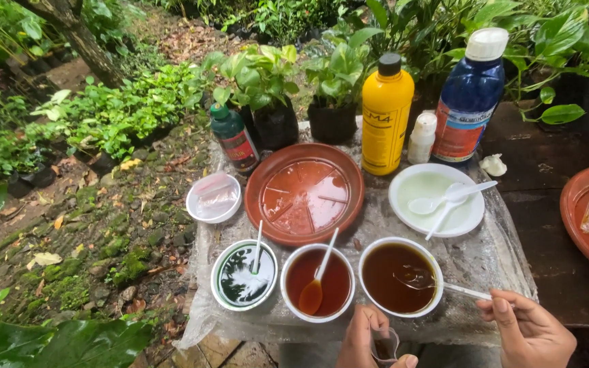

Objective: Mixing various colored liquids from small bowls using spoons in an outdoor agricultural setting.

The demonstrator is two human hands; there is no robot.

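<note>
Spoon handle [468, 292] at my right hand's [533, 330] ten o'clock, grip spread, untouched; left hand [369, 341] pinching clear wrapper [384, 346]; I'd steady brown bowl [401, 276] when stirring.

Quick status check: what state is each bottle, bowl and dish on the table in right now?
Yellow bottle: upright, capped.
Blue bottle: upright, capped.
Green bottle: capped, leaning.
Right bowl: dark brown liquid, spoon in.
Middle bowl: reddish liquid, spoon in.
Left bowl: dark green liquid, spoon in.
Terracotta saucer: wet, shallow water.
White plate: two spoons.
</note>
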